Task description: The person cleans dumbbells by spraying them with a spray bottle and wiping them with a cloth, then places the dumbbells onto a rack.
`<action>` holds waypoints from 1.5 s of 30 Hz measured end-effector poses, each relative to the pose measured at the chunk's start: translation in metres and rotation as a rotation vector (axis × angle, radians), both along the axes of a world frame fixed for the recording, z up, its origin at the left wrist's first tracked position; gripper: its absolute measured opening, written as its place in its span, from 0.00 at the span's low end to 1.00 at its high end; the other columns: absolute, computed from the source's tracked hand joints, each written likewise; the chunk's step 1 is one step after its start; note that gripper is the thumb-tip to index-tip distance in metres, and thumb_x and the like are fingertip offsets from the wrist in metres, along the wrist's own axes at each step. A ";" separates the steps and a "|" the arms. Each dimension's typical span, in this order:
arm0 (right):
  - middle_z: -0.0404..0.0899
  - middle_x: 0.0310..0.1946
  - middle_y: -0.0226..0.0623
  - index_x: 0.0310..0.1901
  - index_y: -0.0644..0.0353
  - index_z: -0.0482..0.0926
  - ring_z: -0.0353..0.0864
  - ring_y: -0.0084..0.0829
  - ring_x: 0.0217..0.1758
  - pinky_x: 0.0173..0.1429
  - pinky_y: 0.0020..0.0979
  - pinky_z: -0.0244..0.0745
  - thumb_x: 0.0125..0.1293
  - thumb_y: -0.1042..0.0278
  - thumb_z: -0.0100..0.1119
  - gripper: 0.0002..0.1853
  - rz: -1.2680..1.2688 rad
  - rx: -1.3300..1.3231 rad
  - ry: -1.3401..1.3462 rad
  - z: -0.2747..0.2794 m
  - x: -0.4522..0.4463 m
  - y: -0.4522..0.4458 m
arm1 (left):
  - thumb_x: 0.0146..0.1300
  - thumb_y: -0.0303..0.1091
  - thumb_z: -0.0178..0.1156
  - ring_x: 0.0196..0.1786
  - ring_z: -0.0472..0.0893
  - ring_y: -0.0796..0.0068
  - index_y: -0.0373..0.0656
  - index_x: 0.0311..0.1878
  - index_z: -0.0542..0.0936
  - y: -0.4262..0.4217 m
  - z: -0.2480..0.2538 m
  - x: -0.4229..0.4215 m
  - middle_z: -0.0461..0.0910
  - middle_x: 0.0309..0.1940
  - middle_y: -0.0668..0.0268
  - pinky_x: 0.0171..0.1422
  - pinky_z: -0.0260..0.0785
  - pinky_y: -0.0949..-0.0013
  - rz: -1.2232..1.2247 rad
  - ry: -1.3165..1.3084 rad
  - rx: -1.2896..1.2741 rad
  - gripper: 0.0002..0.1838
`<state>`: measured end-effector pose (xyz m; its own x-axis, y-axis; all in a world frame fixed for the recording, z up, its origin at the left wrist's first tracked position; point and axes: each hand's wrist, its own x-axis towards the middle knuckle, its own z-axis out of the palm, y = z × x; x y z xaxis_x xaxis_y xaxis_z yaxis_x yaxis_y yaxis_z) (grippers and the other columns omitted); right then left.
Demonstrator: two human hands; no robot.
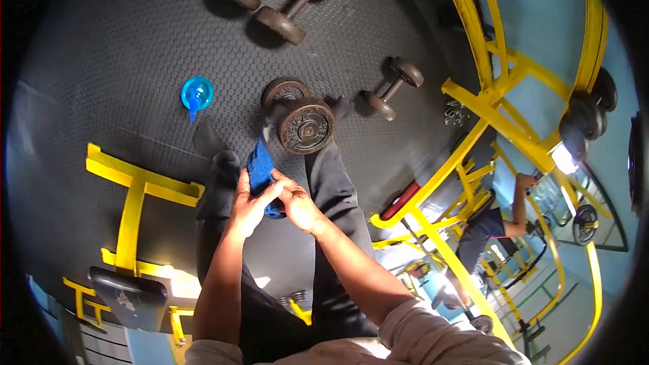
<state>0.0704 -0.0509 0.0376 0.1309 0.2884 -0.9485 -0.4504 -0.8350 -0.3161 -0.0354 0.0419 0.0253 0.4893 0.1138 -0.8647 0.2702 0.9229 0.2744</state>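
A blue cloth [259,165] is bunched between my two hands, in front of my knees. My left hand [247,212] grips it from the left, with the fingers folded around it. From the other side my right hand [298,207] closes on the same cloth, its fingertips meeting the left hand. Just beyond, a worn dumbbell with round plates [307,126] rests by my feet. To the left on the floor is a round, clear blue thing [197,94], which looks like a spray bottle seen from above.
More dumbbells [301,5] lie along the top of the dark rubber floor [155,40], and another [394,88] lies to the right. Yellow frames stand at left [132,213] and right [473,122]. A person [481,233] is at a machine on the right.
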 end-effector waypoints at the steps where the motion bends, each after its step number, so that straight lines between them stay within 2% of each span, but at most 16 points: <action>1: 0.77 0.52 0.46 0.64 0.66 0.66 0.75 0.32 0.55 0.61 0.29 0.66 0.70 0.63 0.50 0.25 -0.052 -0.003 -0.085 -0.002 0.004 0.000 | 0.61 0.35 0.65 0.50 0.74 0.78 0.43 0.59 0.69 0.000 -0.003 0.004 0.76 0.49 0.68 0.55 0.69 0.68 0.024 0.099 0.012 0.25; 4: 0.76 0.31 0.23 0.52 0.65 0.77 0.70 0.16 0.34 0.42 0.19 0.68 0.67 0.70 0.56 0.14 -0.330 -0.075 -0.142 0.003 0.036 0.003 | 0.60 0.33 0.65 0.43 0.77 0.78 0.42 0.51 0.77 -0.006 -0.013 0.016 0.80 0.41 0.69 0.51 0.70 0.70 0.096 0.348 0.106 0.16; 10: 0.75 0.27 0.22 0.38 0.61 0.80 0.69 0.16 0.29 0.31 0.22 0.66 0.67 0.65 0.55 0.09 -0.500 -0.231 -0.122 -0.037 0.137 -0.067 | 0.58 0.35 0.66 0.43 0.77 0.74 0.38 0.48 0.76 -0.047 -0.007 0.033 0.80 0.41 0.66 0.51 0.69 0.69 -0.155 0.460 0.335 0.17; 12: 0.75 0.26 0.24 0.40 0.60 0.79 0.70 0.18 0.27 0.29 0.24 0.68 0.67 0.59 0.56 0.12 -0.362 -0.253 -0.096 -0.061 0.165 -0.080 | 0.59 0.35 0.65 0.42 0.78 0.75 0.39 0.47 0.75 -0.063 -0.009 0.032 0.79 0.39 0.67 0.49 0.70 0.70 -0.317 0.510 0.406 0.16; 16: 0.75 0.26 0.26 0.41 0.58 0.79 0.70 0.20 0.23 0.28 0.27 0.70 0.66 0.51 0.55 0.17 -0.485 -0.317 0.013 -0.111 0.184 -0.068 | 0.60 0.34 0.65 0.39 0.78 0.78 0.40 0.45 0.73 -0.068 0.006 0.063 0.79 0.37 0.68 0.45 0.71 0.72 -0.467 0.609 0.422 0.14; 19: 0.78 0.28 0.30 0.43 0.58 0.78 0.74 0.25 0.23 0.31 0.29 0.73 0.64 0.46 0.56 0.21 -0.466 -0.321 0.176 -0.159 0.182 -0.046 | 0.60 0.29 0.65 0.36 0.78 0.80 0.41 0.43 0.71 -0.073 0.000 0.068 0.79 0.36 0.68 0.42 0.72 0.75 -0.332 0.529 0.315 0.13; 22: 0.83 0.31 0.40 0.39 0.61 0.81 0.82 0.32 0.30 0.35 0.38 0.79 0.62 0.57 0.59 0.14 -0.646 -0.095 0.796 -0.207 0.171 -0.033 | 0.60 0.31 0.65 0.40 0.78 0.79 0.40 0.47 0.70 -0.070 -0.002 0.078 0.79 0.39 0.66 0.46 0.72 0.72 -0.328 0.486 0.442 0.16; 23: 0.83 0.30 0.41 0.38 0.62 0.81 0.82 0.32 0.30 0.35 0.38 0.79 0.60 0.60 0.60 0.13 -0.592 -0.101 0.841 -0.228 0.166 -0.041 | 0.59 0.35 0.66 0.42 0.79 0.72 0.38 0.51 0.68 -0.066 -0.005 0.082 0.79 0.39 0.61 0.48 0.71 0.69 -0.488 0.544 0.567 0.22; 26: 0.84 0.30 0.40 0.38 0.64 0.81 0.84 0.31 0.30 0.36 0.36 0.81 0.59 0.66 0.61 0.10 -0.499 -0.119 0.860 -0.227 0.173 -0.040 | 0.59 0.39 0.67 0.51 0.74 0.69 0.38 0.59 0.67 -0.053 -0.044 0.086 0.76 0.49 0.60 0.59 0.65 0.66 -0.449 0.553 0.616 0.28; 29: 0.84 0.33 0.42 0.40 0.64 0.81 0.84 0.31 0.34 0.39 0.35 0.81 0.64 0.65 0.57 0.11 -0.515 -0.056 0.972 -0.233 0.176 -0.048 | 0.51 0.44 0.72 0.49 0.77 0.54 0.38 0.58 0.67 -0.032 -0.070 0.140 0.76 0.46 0.51 0.57 0.68 0.61 -0.523 0.568 0.975 0.36; 31: 0.84 0.36 0.43 0.42 0.63 0.80 0.84 0.33 0.36 0.42 0.36 0.81 0.64 0.62 0.57 0.13 -0.438 -0.054 0.967 -0.253 0.171 -0.042 | 0.44 0.48 0.75 0.54 0.75 0.52 0.41 0.59 0.68 -0.018 -0.080 0.159 0.74 0.50 0.49 0.60 0.66 0.59 -1.163 0.856 1.100 0.41; 32: 0.83 0.38 0.44 0.44 0.63 0.80 0.84 0.34 0.38 0.44 0.38 0.80 0.64 0.60 0.56 0.15 -0.362 -0.049 0.969 -0.265 0.166 -0.035 | 0.44 0.48 0.75 0.54 0.75 0.52 0.41 0.59 0.68 -0.009 -0.089 0.154 0.74 0.50 0.49 0.60 0.66 0.59 -1.156 0.874 1.098 0.41; 34: 0.82 0.42 0.43 0.47 0.61 0.79 0.82 0.39 0.42 0.50 0.45 0.76 0.63 0.50 0.56 0.21 -0.341 -0.104 0.815 -0.254 0.167 -0.005 | 0.42 0.47 0.76 0.58 0.74 0.58 0.42 0.57 0.71 0.004 -0.106 0.135 0.76 0.53 0.53 0.60 0.67 0.61 -1.114 0.514 0.915 0.39; 36: 0.82 0.41 0.42 0.47 0.60 0.80 0.82 0.37 0.41 0.49 0.42 0.76 0.64 0.52 0.55 0.20 -0.192 -0.101 0.844 -0.323 0.137 -0.037 | 0.41 0.45 0.77 0.55 0.76 0.60 0.43 0.56 0.71 0.003 -0.115 0.121 0.77 0.51 0.55 0.59 0.68 0.61 -0.942 0.446 0.779 0.39; 40: 0.82 0.39 0.40 0.46 0.62 0.80 0.82 0.34 0.39 0.45 0.38 0.77 0.64 0.53 0.56 0.20 -0.311 0.143 0.741 -0.270 0.156 -0.043 | 0.38 0.41 0.79 0.50 0.79 0.64 0.45 0.56 0.71 -0.008 -0.126 0.104 0.78 0.48 0.59 0.57 0.70 0.63 -0.599 0.271 0.628 0.40; 45: 0.81 0.37 0.39 0.41 0.66 0.81 0.81 0.32 0.35 0.39 0.37 0.76 0.61 0.52 0.60 0.21 -0.197 0.073 0.594 -0.306 0.114 -0.062 | 0.38 0.42 0.79 0.52 0.78 0.62 0.43 0.58 0.69 -0.014 -0.118 0.079 0.78 0.49 0.57 0.59 0.69 0.62 -0.700 0.367 0.686 0.42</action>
<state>0.1843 -0.1131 -0.2684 -0.3549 0.3796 -0.8544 -0.7099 -0.7041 -0.0180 0.0441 0.0277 -0.0927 0.3555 0.4290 -0.8304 0.8569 0.2051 0.4729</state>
